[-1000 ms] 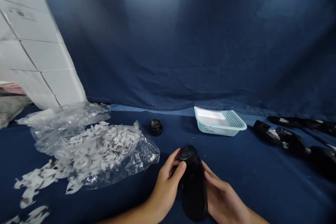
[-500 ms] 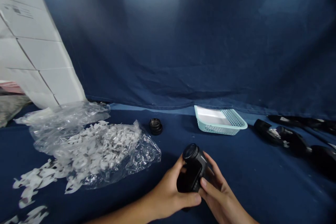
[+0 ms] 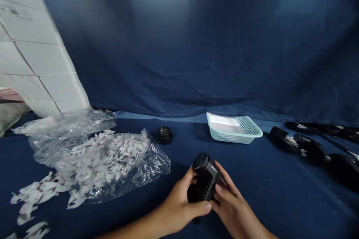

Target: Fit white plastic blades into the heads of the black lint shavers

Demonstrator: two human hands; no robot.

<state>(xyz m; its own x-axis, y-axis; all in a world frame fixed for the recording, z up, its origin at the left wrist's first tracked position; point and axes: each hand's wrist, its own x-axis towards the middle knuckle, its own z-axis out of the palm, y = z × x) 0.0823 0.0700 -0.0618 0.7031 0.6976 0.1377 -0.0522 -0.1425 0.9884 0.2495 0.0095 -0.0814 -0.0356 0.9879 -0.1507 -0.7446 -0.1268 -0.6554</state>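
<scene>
Workshop-type assembly area indicated: navy cloth draped as backdrop and table cover, white cartons stacked alongside, black housings laid out in batch.

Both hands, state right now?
Left hand: closed, holding a black handheld device.
Right hand: closed, holding the same device, fingers against its side.

Blk plastic handheld device, round ribbed end on top, tilted up-left, small pale side marking
</scene>
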